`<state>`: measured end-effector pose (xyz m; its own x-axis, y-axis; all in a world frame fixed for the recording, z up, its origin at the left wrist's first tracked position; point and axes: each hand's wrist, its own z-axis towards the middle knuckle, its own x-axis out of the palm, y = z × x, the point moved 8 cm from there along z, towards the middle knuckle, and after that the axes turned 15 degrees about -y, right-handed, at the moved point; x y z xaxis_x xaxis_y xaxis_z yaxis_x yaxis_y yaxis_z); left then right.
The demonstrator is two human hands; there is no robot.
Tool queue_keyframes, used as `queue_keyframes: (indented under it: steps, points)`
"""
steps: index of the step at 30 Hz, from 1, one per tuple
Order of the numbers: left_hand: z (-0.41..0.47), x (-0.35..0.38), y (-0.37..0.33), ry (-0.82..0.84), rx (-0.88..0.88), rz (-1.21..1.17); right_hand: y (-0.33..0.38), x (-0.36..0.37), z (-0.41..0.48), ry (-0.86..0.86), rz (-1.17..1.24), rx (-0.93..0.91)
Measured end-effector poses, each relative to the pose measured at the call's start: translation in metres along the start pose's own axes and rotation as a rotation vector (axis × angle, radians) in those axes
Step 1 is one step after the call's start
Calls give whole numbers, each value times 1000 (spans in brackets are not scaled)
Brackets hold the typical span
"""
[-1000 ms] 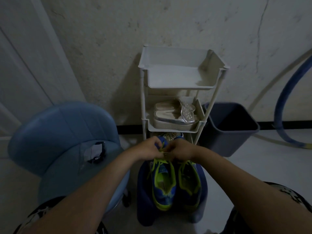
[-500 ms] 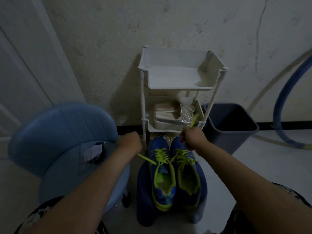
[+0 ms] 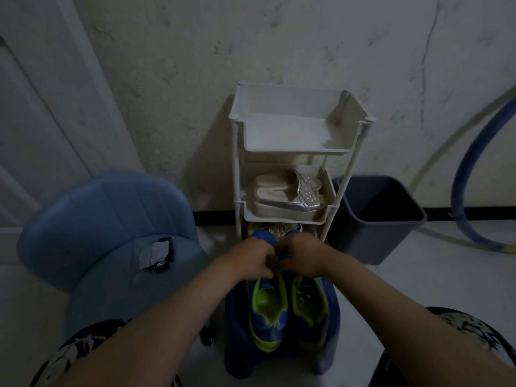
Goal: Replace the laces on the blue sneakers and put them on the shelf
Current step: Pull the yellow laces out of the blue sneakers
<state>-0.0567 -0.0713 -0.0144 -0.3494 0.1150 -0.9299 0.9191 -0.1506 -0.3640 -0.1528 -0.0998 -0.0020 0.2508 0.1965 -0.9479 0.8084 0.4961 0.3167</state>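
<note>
Two blue sneakers with lime-green lining and laces, the left sneaker [image 3: 267,311] and the right sneaker [image 3: 310,308], stand side by side on a low dark-blue stool [image 3: 237,331], toes toward the shelf. My left hand [image 3: 251,256] and my right hand [image 3: 300,255] meet over the front of the sneakers, fingers curled together on the green lace, which is mostly hidden under them. The white three-tier shelf [image 3: 237,163] stands just beyond, its top tier bare.
Silver sandals [image 3: 284,195] lie on the shelf's middle tier. A light-blue chair [image 3: 111,233] with a small item on its seat stands at left. A dark bin [image 3: 382,216] sits right of the shelf, a blue hoop [image 3: 463,177] leans on the wall.
Half a second ago my hands were spread apart, pulling the lace ends outward. Now both have come back together over the sneakers' fronts.
</note>
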Motion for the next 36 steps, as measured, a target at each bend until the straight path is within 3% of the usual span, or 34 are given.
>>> queue_keyframes:
  steps: [2,7,12,20,26,29,33,36]
  points:
    - [1,-1,0,-51,14,74,8,19,-3,115,-7,-31]
    - [1,1,-6,-89,65,155,-3,27,5,97,21,28]
    - [4,2,12,-43,-2,-20,0,35,5,88,13,34]
    - [4,4,40,44,-108,-79,-5,43,5,91,51,37]
    - [3,0,19,-103,-10,-32,-4,41,9,34,113,38]
    - [6,-5,33,-169,-172,-178,-5,39,7,36,112,52]
    - [-2,3,61,-204,-568,-437,-7,40,6,14,111,43]
    - [-2,4,60,-192,-573,-485,-5,41,8,-26,125,41]
